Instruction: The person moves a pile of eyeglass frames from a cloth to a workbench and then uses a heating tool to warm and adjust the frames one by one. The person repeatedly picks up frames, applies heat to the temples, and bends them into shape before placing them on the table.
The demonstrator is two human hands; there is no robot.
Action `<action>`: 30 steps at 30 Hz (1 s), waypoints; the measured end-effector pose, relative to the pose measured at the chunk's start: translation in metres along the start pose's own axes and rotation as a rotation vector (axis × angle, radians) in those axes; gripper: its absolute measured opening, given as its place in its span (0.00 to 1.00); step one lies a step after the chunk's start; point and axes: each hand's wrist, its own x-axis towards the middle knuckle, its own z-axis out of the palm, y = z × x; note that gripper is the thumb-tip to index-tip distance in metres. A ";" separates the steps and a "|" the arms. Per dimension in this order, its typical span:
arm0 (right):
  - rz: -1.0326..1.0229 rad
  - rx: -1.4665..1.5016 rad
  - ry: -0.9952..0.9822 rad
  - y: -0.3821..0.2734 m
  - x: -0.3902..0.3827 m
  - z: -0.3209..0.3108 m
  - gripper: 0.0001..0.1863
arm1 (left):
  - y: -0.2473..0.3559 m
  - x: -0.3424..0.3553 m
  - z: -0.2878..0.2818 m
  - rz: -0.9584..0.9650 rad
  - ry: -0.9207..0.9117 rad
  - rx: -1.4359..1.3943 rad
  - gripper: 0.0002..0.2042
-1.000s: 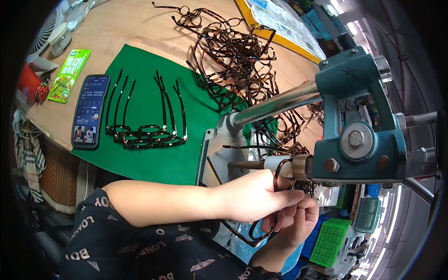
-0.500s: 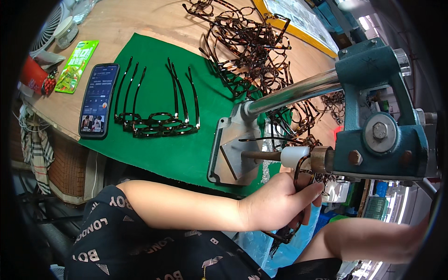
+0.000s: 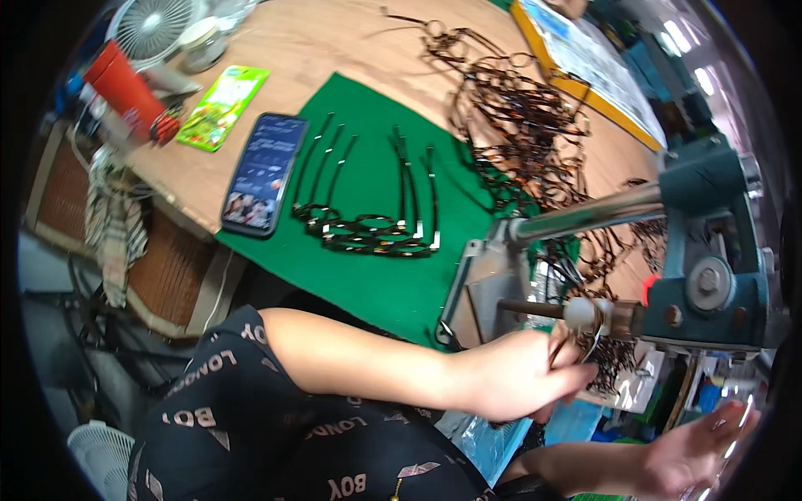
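Observation:
My left hand (image 3: 510,376) is closed on a tortoiseshell eyeglass frame (image 3: 558,351), right at the white cylinder (image 3: 583,312) on the brass-coloured end of a teal metal press (image 3: 708,213). The press has a steel bar, a base plate and a thin rod. My right hand (image 3: 693,451) is out at the lower right, below the press, its fingers curled and smeared by motion; whether it grips anything I cannot tell. Left of the press, a few dark frames (image 3: 372,244) lie temples-up on a green mat (image 3: 351,292).
A heap of tortoiseshell frames (image 3: 518,117) covers the back of the wooden table. A phone (image 3: 261,175), green packet (image 3: 224,107), red container (image 3: 121,83), jar and fan (image 3: 146,29) are at the left. A yellow-edged tray (image 3: 585,67) lies at back right.
My right hand has left the frame beside my left hand and swung out right and down. My left hand stays on the frame. The view has shifted, so the table appears further right.

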 end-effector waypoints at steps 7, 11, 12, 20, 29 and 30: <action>0.593 -0.204 0.171 0.028 -0.105 -0.070 0.26 | -0.032 -0.063 -0.055 0.007 0.211 0.814 0.22; 0.666 -0.272 0.147 0.029 -0.117 -0.063 0.25 | -0.021 -0.064 -0.082 -0.030 0.292 0.918 0.23; 0.683 -0.265 0.151 0.031 -0.119 -0.061 0.25 | -0.014 -0.064 -0.090 -0.121 0.282 0.999 0.24; 0.894 -0.259 0.029 0.046 -0.180 -0.033 0.20 | 0.055 -0.046 -0.156 0.111 0.433 1.699 0.15; 1.078 -0.267 -0.006 0.030 -0.194 -0.036 0.22 | 0.075 0.131 -0.323 -0.055 0.804 1.913 0.09; 1.079 -0.254 0.022 0.029 -0.194 -0.037 0.21 | 0.073 0.135 -0.316 -0.249 0.740 1.873 0.11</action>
